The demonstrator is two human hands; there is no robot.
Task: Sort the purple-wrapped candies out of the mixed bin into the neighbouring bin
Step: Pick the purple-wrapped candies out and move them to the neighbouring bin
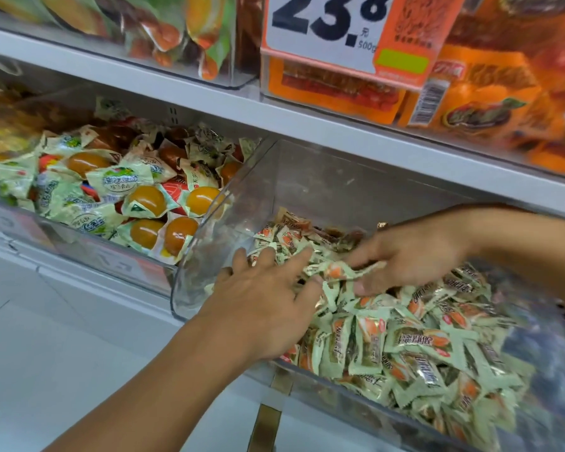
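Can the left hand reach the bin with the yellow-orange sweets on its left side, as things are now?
Probably yes. The left hand lies in the clear bin of pale green candies, next to the wall shared with the neighbouring bin. That bin is open on top; nothing visible blocks the way over.

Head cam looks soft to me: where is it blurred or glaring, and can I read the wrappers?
Head view: the right hand and the far-right candies are motion-smeared; the clear bin wall carries glare; the shelf lines bow from wide-angle distortion. Wrappers mid-bin read as pale green; no purple shows clearly.
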